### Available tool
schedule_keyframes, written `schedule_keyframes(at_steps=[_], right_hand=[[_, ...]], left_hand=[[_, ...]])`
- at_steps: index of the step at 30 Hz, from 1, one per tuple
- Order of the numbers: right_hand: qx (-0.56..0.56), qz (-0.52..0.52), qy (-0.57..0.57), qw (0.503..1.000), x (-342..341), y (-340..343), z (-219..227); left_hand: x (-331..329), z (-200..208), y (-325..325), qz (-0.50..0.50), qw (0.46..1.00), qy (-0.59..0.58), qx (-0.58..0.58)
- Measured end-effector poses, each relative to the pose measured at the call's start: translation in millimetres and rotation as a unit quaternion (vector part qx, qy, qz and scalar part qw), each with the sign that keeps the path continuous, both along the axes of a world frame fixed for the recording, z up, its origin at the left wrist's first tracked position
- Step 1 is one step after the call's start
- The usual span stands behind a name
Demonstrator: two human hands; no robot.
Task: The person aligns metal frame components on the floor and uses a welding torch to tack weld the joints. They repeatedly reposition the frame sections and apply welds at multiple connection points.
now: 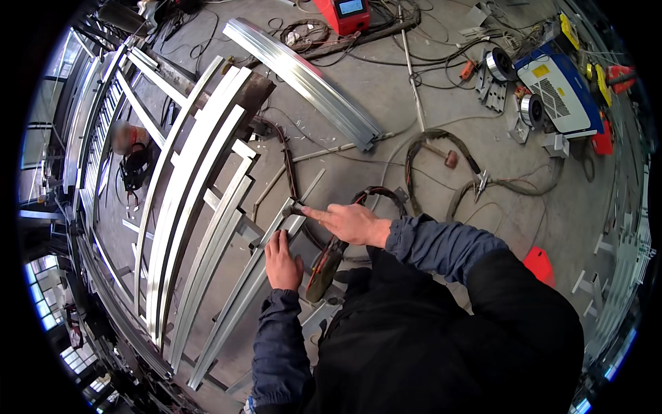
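A long silvery metal channel runs slantwise in front of me. My left hand lies on it, fingers extended along the metal and thumb apart. My right hand reaches in from the right near the channel's far end. Its index finger extends to a small dark piece on the channel, while the other fingers curl in. What those curled fingers hold, if anything, is hidden. Just below the right hand is a brownish elongated thing with an orange strip; its kind is unclear.
Several curved metal beams stand to my left. A loose silver profile lies beyond. Coiled cables and a hammer are on the floor. A blue-and-white machine, wire spools and a red machine stand farther off.
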State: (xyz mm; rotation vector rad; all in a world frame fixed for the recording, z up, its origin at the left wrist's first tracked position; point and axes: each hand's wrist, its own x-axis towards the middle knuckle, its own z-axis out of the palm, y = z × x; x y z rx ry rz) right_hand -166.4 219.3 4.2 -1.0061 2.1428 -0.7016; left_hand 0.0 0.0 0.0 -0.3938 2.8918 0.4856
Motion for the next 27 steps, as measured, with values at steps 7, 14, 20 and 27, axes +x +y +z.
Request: schedule_keyframes(at_steps=[7,14,20,27], right_hand=[[-0.075,-0.086,-0.037,0.993,28,-1,0],[-0.217,-0.29,-0.271,0.892,35,34,-17],[-0.197,-0.44,-0.478,0.734,36,35,-9],[-0.123,-0.301,-0.463,0.824,32,34,-21]], left_hand=[[12,4,-3,0.007,1.0,0.001,0.003],[16,-21,-13,-0.009,0.998,0.048,-0.028],[30,-15,-28,-0.011,0.991,0.073,-0.114],[35,-31,-50,0.086,0.993,0.065,-0.046]])
